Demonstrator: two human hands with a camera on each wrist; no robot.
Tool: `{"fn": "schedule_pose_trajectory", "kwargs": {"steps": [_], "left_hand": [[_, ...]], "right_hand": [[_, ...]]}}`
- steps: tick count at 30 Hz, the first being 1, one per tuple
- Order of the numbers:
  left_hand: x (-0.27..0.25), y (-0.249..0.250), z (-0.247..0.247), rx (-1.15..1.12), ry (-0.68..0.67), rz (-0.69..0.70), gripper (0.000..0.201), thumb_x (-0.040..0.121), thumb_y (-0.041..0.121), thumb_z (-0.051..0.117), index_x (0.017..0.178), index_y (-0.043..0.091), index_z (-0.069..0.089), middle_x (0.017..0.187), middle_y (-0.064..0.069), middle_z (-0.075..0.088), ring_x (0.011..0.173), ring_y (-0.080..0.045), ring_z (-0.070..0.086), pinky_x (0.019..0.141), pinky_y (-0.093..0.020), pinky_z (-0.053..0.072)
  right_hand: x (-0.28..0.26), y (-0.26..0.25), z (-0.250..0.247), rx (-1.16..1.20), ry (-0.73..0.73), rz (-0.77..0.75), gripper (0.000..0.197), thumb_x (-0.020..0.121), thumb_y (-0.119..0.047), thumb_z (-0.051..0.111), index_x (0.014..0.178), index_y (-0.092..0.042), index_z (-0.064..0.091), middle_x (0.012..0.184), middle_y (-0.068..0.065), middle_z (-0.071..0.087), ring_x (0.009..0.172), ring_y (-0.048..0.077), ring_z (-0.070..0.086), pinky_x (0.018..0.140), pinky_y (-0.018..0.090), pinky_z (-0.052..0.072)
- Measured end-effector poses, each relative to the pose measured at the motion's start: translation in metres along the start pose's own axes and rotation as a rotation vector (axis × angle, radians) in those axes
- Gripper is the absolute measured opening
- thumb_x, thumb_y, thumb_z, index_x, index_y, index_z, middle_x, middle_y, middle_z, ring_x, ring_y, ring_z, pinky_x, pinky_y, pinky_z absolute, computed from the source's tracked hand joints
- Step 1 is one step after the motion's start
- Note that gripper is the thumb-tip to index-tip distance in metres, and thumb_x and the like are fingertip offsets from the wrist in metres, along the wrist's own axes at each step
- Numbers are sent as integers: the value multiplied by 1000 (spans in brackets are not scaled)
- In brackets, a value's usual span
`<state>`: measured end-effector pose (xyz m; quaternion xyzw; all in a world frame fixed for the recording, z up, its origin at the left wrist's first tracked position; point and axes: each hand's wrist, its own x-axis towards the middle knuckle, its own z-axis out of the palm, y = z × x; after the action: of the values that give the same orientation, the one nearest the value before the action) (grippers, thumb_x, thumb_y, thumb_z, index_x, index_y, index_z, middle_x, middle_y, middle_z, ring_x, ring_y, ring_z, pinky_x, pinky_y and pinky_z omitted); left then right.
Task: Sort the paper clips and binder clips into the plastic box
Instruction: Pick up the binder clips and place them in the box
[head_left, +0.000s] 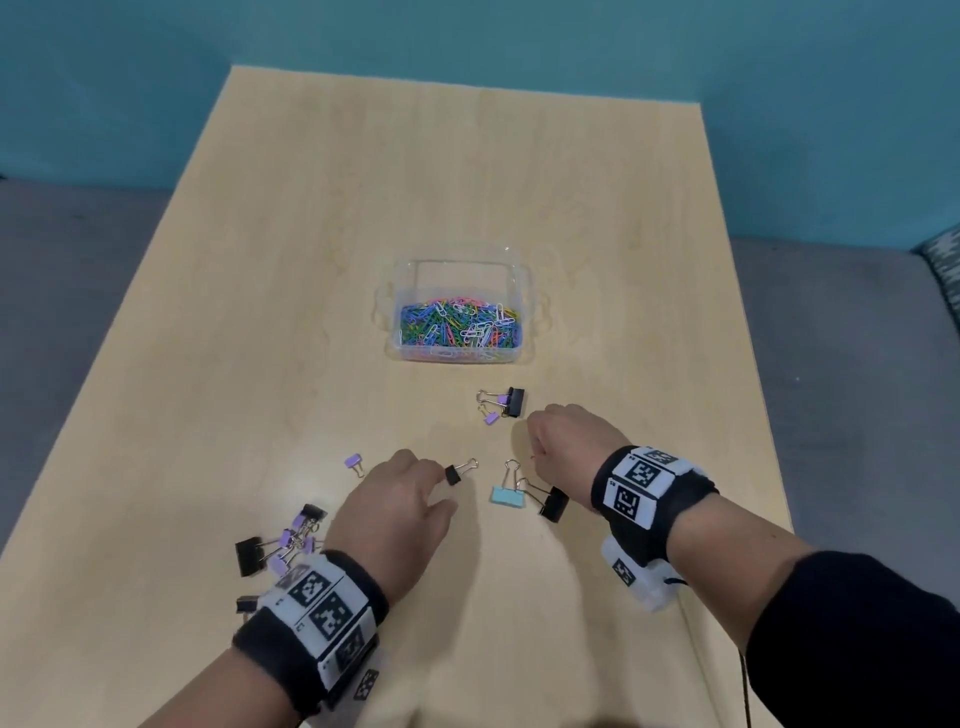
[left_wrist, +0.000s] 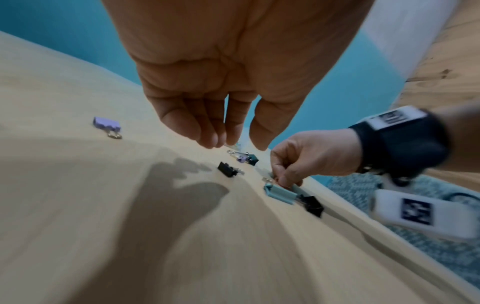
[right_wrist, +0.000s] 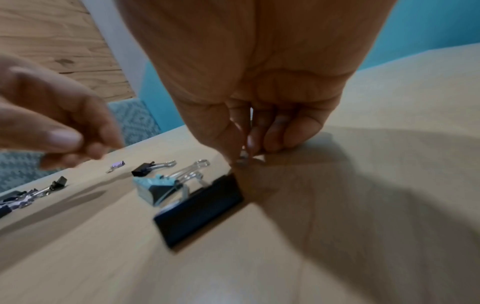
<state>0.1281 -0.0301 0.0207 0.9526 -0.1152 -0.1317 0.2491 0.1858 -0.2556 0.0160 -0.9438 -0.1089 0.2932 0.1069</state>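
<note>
1. The plastic box (head_left: 457, 312) stands mid-table on the wooden table (head_left: 311, 260), farther off than both hands. Coloured paper clips (head_left: 460, 327) fill its near part.
2. The left hand (head_left: 395, 512) hovers palm down over the near-left table. Its fingers (left_wrist: 207, 131) hang loosely curled and hold nothing.
3. A small black binder clip (head_left: 453, 474) lies on the table just beyond the left fingertips; the left wrist view shows a gap between them.
4. The right hand (head_left: 563, 441) is curled, its fingertips (right_wrist: 275, 135) bunched at the tabletop and pinching something small. It is too blurred to name.
5. A light blue binder clip (head_left: 508, 493) and a large black binder clip (head_left: 553, 503) lie touching, just near and left of the right hand.
6. A black and purple clip cluster (head_left: 501, 405) lies between the right hand and the box.
7. A lone purple binder clip (head_left: 354, 462) lies left of the left hand; a pile of black and purple clips (head_left: 283, 540) sits beside the left wrist.
</note>
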Motion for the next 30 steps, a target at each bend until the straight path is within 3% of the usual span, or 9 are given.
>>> {"fn": "schedule_pose_trajectory", "kwargs": {"steps": [2, 6, 10, 13, 15, 19, 21, 24, 30], "left_hand": [[-25, -1, -4, -28, -10, 74, 19, 81, 29, 66, 99, 23, 63, 86, 8, 54, 72, -13, 56, 61, -23, 42], [-67, -10, -1, -74, -94, 114, 20, 83, 42, 49, 100, 33, 54, 89, 14, 52, 77, -6, 55, 60, -22, 46], [-92, -26, 3, -61, -137, 134, 19, 80, 46, 50, 96, 35, 52, 87, 18, 49, 72, -3, 54, 55, -18, 47], [-103, -42, -6, -59, -110, 148, 15, 82, 44, 49, 94, 35, 54, 85, 17, 50, 69, -2, 52, 55, -19, 46], [-111, -54, -18, -55, -86, 125, 12, 83, 42, 48, 84, 32, 55, 81, 17, 49, 65, -1, 49, 54, -18, 41], [-131, -94, -39, -68, 36, -73, 16, 85, 37, 47, 73, 26, 50, 75, 14, 44, 61, -9, 48, 53, -27, 42], [-135, -117, -46, -91, 88, -232, 4, 84, 30, 55, 83, 26, 57, 84, 12, 49, 63, -10, 52, 56, -31, 46], [-134, -147, -49, -99, 81, -382, 23, 85, 22, 62, 108, 23, 58, 102, 5, 51, 72, -8, 56, 66, -27, 44], [-100, -157, -55, -51, -30, -278, 46, 83, 37, 65, 125, 27, 50, 108, 6, 44, 82, -13, 54, 72, -27, 44]], "right_hand": [[1, -3, -17, 132, 62, 75, 11, 82, -6, 45, 82, -16, 49, 83, 5, 59, 76, 25, 56, 62, 33, 43], [25, -9, -67, 507, 397, 179, 11, 79, -9, 53, 76, -19, 56, 71, -4, 60, 66, 19, 57, 59, 29, 47], [49, -25, -94, 754, 411, 122, 10, 82, -17, 66, 90, -20, 60, 87, -1, 63, 79, 20, 61, 72, 35, 52], [41, -27, -87, 419, 373, 124, 18, 90, -15, 52, 107, -17, 58, 104, 4, 62, 92, 26, 60, 81, 36, 49], [20, -24, -68, 187, 238, 137, 24, 89, -13, 46, 111, -17, 54, 109, 7, 60, 91, 26, 59, 79, 35, 48], [-29, -19, -4, 29, -72, 206, 35, 76, -32, 64, 103, -27, 41, 103, 0, 46, 77, 21, 56, 64, 33, 44], [-45, -21, 22, 27, -48, 238, 38, 75, -35, 66, 101, -30, 39, 99, -4, 38, 69, 15, 54, 56, 28, 42], [-54, -30, 43, 44, 113, 257, 22, 83, -25, 62, 95, -23, 43, 98, -2, 38, 64, 16, 52, 52, 28, 37], [-61, -35, 57, 128, 250, 406, 17, 81, -22, 59, 94, -24, 49, 96, 0, 44, 65, 19, 53, 59, 33, 48]]}}
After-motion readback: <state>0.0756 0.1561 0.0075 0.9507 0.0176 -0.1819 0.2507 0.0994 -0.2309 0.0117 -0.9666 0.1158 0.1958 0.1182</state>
